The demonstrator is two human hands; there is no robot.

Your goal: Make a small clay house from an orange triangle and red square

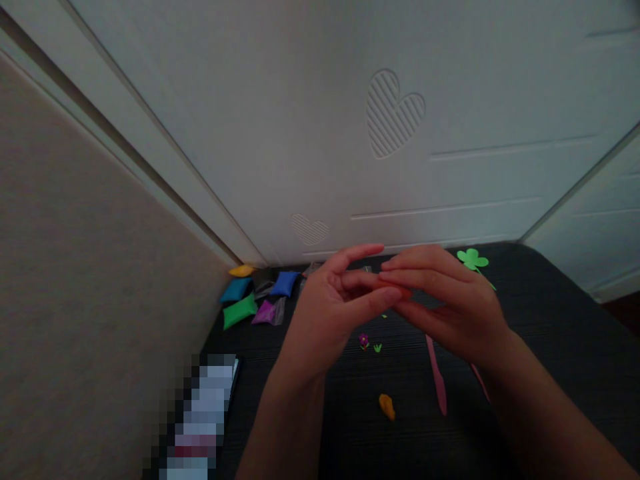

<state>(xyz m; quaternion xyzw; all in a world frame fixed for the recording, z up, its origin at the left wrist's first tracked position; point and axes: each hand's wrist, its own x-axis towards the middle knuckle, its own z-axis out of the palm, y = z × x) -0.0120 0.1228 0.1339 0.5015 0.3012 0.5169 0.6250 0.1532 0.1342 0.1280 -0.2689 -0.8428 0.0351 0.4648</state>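
My left hand and my right hand meet fingertip to fingertip above the dark table. A small orange-red piece of modelling clay is pinched between them, mostly covered by fingers. My left thumb presses on its near side, while the right fingers close around it from the right. Below the hands lie a tiny purple clay flower and a small green leaf piece. Nearer to me is a yellow-orange lump of clay. A pink modelling tool rests beneath my right hand.
Several coloured clay packets, among them a green one and a blue one, lie at the back left. A phone-like device, blurred out, is at the left edge. Behind my right hand is a green clover shape. A white panel rises behind the table.
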